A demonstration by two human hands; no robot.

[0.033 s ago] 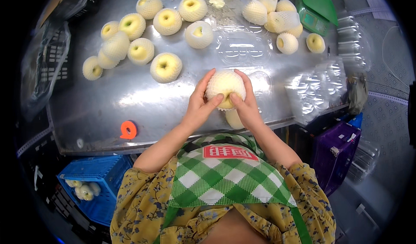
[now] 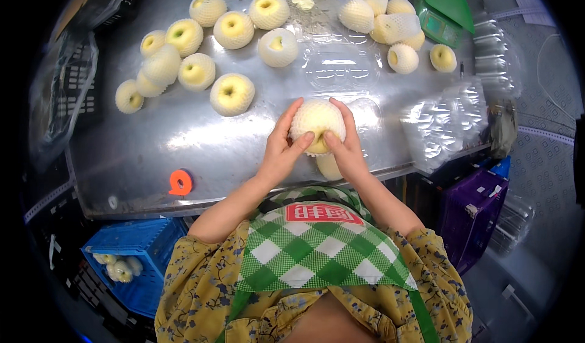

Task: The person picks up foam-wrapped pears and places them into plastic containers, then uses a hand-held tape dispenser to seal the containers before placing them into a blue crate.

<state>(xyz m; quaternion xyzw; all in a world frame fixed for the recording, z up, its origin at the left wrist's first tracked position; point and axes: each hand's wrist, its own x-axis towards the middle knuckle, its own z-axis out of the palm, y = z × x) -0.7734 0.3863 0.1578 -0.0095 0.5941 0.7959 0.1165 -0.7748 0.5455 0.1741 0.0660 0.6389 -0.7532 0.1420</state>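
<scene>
Between my left hand [image 2: 284, 142] and my right hand [image 2: 346, 143] is a pale yellow apple [image 2: 318, 123] in a white foam net. Both hands are closed round its sides, with the thumbs pressed on the near side by the stem hollow. The net covers the far part of the apple. Just below it, another pale yellow fruit [image 2: 329, 167] is partly hidden by my right hand. Clear plastic trays [image 2: 341, 66] lie flat on the metal table [image 2: 152, 178] beyond my hands. The closest netted apple [image 2: 233, 94] sits to the left.
More netted apples [image 2: 184, 36] are spread at the far left, and another group [image 2: 373, 17] stands by a green scale [image 2: 442, 29]. Stacked clear trays [image 2: 439, 127] lie at right. An orange tape dispenser [image 2: 180, 183] is near the front edge. Blue [image 2: 131, 239] and purple crates [image 2: 472, 215] stand below.
</scene>
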